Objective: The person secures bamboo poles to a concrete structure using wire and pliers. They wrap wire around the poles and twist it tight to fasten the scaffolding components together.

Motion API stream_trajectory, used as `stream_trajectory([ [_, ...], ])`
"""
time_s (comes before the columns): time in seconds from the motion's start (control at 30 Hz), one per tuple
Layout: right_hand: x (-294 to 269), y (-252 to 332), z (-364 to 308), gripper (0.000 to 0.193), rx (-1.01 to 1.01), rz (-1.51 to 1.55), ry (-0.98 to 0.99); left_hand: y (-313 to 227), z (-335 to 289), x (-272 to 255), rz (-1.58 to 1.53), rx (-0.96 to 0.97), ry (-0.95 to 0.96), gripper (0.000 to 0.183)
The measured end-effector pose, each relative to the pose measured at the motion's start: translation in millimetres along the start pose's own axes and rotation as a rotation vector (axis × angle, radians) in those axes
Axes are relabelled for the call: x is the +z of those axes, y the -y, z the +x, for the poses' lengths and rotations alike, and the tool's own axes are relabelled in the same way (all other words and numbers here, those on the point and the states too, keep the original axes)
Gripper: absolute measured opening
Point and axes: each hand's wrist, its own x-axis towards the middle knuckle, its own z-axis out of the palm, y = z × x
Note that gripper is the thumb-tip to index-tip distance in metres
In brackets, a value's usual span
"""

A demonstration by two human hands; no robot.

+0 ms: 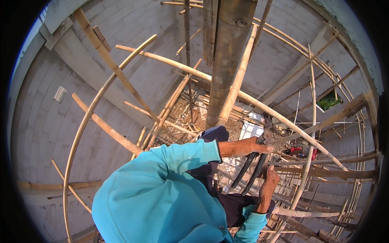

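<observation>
Long two-handled black tool [255,174] is hanging in mid-air over the dark trousers [237,207], its left hand [245,148] end gripped in a closed fist near the head, which fingers are partly hiding, with both handles slanting slightly apart down-left toward the lap. Right hand [270,181] is curling just right of the handles, nearer their upper part than their free ends; I can't tell whether it's touching or holding anything. Farther out, a thick upright post [229,60] and a long bamboo pole [279,117] are standing and crossing beyond the hands, grey block wall [44,117] surrounding; I'm making out no container.
</observation>
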Motion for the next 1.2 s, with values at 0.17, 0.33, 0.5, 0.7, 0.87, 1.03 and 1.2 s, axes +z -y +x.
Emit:
stream_trajectory([
  [0.17,1,-19,7,0.035,-0.018,0.586,0.049,-11,-13,32,0.083,0.112,0.083,0.074],
  [0.33,38,9,-3,0.028,0.092,0.783,-0.190,5,-16,35,0.300,-0.103,0.055,0.049],
  [0.5,52,17,-6,0.038,-0.078,0.608,-0.313,41,-28,40,0.012,0.034,-0.108,0.042],
  [0.7,9,11,12,0.040,-0.210,0.452,-0.569,22,-22,42,-0.080,0.178,-0.301,0.044],
  [0.87,-1,14,25,0.030,-0.664,-0.274,-0.365,3,0,17,-0.095,0.187,-0.317,0.040],
  [1.03,15,41,24,0.031,-0.591,-0.852,-0.080,-8,6,9,0.152,0.067,-0.201,0.037],
  [1.2,1,45,38,0.027,-0.616,-0.904,-0.034,-10,5,2,0.067,0.007,-0.179,0.030],
])
